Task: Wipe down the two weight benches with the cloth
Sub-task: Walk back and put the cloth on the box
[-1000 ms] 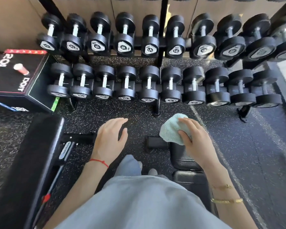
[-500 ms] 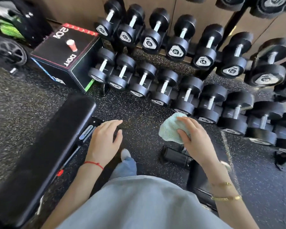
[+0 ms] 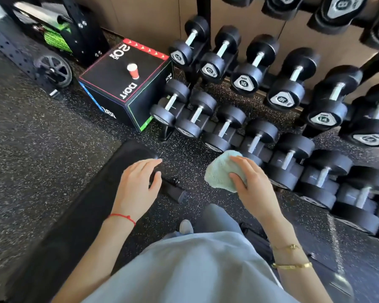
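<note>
You're bunching the cloth (image 3: 222, 171) in your right hand (image 3: 253, 184), fingers curled round it, just right of the bench (image 3: 79, 206). It looks soft, light and floppy, so keep it wadded in the palm. Your left hand (image 3: 138, 189) is hovering loose-fingered, gripping nothing, over the bench's near end. Beyond the bench, the plyo box (image 3: 118, 84) is showing "20"; dumbbells (image 3: 245, 82) are showing "16" and "14".

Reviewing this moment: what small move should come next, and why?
Probably bring the right hand with the cloth leftward and down onto the black bench pad. The cloth hangs above bare floor, touching no bench, and the open left hand hovers over that pad's end.
</note>
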`<state>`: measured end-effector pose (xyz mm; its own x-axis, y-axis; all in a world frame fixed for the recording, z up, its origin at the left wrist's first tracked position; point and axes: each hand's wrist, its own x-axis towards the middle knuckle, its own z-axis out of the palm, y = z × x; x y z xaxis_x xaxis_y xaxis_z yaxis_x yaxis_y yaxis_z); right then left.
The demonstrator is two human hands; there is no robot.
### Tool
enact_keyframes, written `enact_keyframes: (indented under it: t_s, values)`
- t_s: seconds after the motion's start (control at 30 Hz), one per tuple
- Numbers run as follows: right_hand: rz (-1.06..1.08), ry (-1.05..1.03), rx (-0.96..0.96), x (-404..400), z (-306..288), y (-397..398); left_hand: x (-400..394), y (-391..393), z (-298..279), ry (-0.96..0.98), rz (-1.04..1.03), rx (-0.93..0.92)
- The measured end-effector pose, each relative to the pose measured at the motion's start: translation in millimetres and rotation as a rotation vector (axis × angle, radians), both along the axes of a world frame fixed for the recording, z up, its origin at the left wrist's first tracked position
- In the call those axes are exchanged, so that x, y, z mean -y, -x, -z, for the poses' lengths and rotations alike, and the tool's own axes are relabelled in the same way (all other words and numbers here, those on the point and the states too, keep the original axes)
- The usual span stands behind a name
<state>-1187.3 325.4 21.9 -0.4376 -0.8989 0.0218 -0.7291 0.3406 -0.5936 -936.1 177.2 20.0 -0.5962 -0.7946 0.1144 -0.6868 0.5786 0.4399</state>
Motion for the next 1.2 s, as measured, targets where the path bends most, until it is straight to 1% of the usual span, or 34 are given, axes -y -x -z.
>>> enact_keyframes:
  t_s: [0.13,0.3,0.6,0.8,0.97,1.2]
  values:
    - [-0.04,-0.011,0.007,45.9,3.1,8.1,36.3,9.0,4.6,-0.006,-0.034,0.001]
    - [-0.076,-0.016,-0.002,112.9,7.1,37.3,82.8,28.6,9.2,-0.027,-0.104,-0.002]
    - [-0.258,-0.009,-0.046,283.0,-0.9,124.8,199.7,97.8,11.5,-0.021,-0.296,-0.01]
    - [-0.387,-0.014,-0.023,388.0,-14.0,174.0,265.3,136.7,5.6,-0.042,-0.433,-0.043]
    - [-0.511,-0.025,-0.014,459.3,-15.6,183.2,305.8,146.3,1.9,-0.067,-0.534,-0.054]
    - [-0.649,-0.053,-0.011,537.6,-5.7,170.5,355.3,136.1,6.5,-0.13,-0.685,-0.036]
